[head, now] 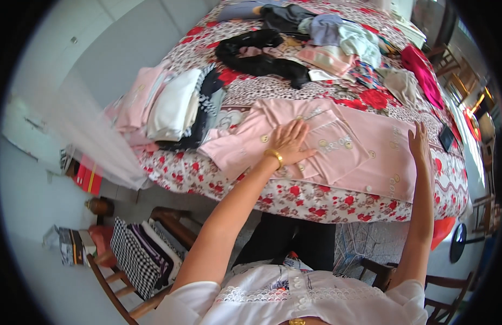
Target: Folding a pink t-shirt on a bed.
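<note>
A pink garment (pixel 383 166) with small printed faces and lettering lies spread along the near edge of the bed. Part of it is folded over in the middle, and a sleeve-like end points left. My left hand (pixel 291 140), with a gold bracelet at the wrist, rests palm down on the folded part, fingers spread. At the garment's right edge is my right hand (pixel 418 142), seen nearly side-on with its fingers extended. Whether its palm presses on the cloth is hard to see.
Folded clothes (pixel 175 105) are stacked at the bed's left corner. Loose clothes (pixel 328 36) and a black garment (pixel 255 57) lie farther back. A dark phone-like object (pixel 446 137) sits right. Folded cloths (pixel 147 256) rest on a wooden chair (pixel 123 290).
</note>
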The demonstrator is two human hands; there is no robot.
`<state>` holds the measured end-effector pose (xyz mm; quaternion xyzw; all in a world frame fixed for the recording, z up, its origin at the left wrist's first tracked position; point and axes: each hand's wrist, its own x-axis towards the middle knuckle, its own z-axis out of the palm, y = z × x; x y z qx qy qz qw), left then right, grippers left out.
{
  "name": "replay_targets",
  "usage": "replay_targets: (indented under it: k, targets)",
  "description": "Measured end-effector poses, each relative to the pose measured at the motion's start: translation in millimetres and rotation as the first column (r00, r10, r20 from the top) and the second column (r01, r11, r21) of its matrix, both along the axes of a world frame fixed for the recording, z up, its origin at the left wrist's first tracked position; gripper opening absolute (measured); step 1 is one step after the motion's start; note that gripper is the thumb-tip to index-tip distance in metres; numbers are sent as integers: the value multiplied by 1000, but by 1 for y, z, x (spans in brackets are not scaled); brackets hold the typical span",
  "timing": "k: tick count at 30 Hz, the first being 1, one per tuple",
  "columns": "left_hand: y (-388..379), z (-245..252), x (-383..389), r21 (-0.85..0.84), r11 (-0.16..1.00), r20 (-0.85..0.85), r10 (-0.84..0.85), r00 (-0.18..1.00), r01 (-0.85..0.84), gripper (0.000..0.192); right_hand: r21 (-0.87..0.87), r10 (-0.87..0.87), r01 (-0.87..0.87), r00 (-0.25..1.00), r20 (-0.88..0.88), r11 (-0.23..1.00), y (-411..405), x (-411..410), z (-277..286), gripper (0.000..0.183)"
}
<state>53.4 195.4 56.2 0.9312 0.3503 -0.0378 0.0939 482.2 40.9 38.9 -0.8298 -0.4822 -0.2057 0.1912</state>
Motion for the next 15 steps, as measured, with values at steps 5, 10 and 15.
replay_targets:
  k: [5, 10, 15]
  targets:
    - [16, -9, -19, 70, 997, 82, -39, 996, 33, 76, 122, 519, -507, 806, -284, 853, 26, -152, 38, 36]
    - [38, 41, -53, -154, 981, 557, -15, 831, 120, 47, 42, 617, -676, 643, -453, 736, 15, -272, 65, 40]
    - [59, 44, -115, 18, 962, 100, 270, 958, -274, 62, 15, 647, -684, 683, -339, 730, 30, -325, 54, 47]
